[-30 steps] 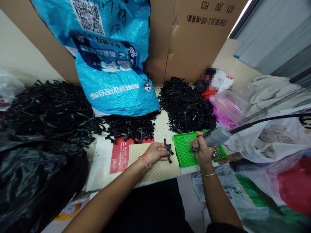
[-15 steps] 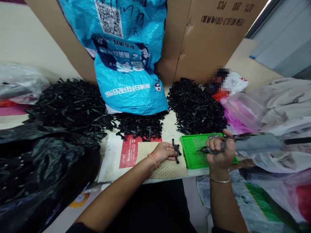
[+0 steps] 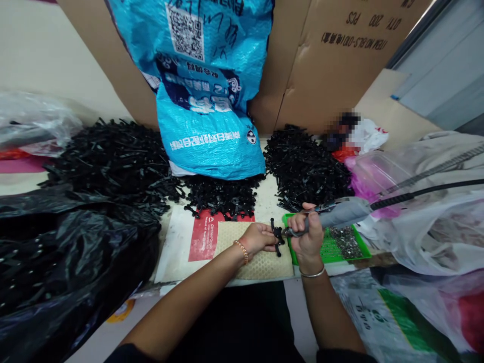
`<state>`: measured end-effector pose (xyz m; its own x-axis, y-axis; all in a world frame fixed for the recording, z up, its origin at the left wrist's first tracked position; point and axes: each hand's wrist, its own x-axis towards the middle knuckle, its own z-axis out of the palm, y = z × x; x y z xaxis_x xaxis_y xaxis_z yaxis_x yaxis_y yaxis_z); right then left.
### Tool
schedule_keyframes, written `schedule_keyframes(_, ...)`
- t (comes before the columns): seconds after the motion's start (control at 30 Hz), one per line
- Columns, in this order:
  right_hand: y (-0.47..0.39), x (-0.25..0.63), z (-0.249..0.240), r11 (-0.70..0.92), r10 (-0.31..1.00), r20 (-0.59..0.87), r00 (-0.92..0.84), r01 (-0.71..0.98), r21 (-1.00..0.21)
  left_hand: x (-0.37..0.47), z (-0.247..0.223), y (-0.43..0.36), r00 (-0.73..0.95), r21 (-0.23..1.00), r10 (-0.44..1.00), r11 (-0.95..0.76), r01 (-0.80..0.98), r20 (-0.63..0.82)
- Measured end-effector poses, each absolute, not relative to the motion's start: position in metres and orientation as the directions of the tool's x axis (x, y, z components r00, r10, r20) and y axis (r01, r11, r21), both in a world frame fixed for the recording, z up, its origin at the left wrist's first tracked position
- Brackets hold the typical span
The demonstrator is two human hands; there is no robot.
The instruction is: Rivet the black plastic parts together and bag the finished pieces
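Note:
My left hand (image 3: 260,238) pinches a small black plastic part with several arms (image 3: 278,235) above the textured mat (image 3: 249,264). My right hand (image 3: 307,233) is wrapped round a grey electric screwdriver (image 3: 342,214), held nearly level. Its tip points left and meets the middle of the black part; the exact contact is too small to make out. Under and beyond my right hand lies a green perforated tray (image 3: 366,250), with small metal screws (image 3: 346,242) heaped at its right side.
Heaps of black plastic parts lie at the left (image 3: 113,166), centre (image 3: 223,196) and right (image 3: 308,166). A blue woven sack (image 3: 212,136) hangs over the middle heap before a cardboard box (image 3: 321,65). A black plastic bag (image 3: 86,252) bulges at left; screwdriver cable (image 3: 427,191) runs right.
My right hand has brought the screwdriver left from over the green tray to the black part. My left hand keeps its pinch in nearly the same spot. The view has shifted slightly.

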<state>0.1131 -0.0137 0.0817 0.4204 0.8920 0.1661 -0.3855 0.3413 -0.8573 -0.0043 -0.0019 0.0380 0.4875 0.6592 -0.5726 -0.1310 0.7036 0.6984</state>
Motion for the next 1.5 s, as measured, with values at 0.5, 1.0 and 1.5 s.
schedule_keyframes(0.5, -0.013, 0.114, 0.076, 0.359, 0.889, 0.188, 0.418, -0.382, -0.852, -0.004, 0.041, -0.003, 0.48, 0.703, 0.66, 0.701, -0.117, -0.578)
schedule_keyframes(1.0, -0.015, 0.112, 0.073, 0.365, 0.884, 0.202, 0.422, -0.35, -0.863, -0.004, 0.038, -0.003, 0.492, 0.705, 0.664, 0.697, -0.134, -0.563)
schedule_keyframes(1.5, -0.014, 0.111, 0.067, 0.326, 0.935, 0.257, 0.246, -0.303, -0.895, -0.004, 0.041, -0.002, 0.459, 0.693, 0.661, 0.71, -0.126, -0.593)
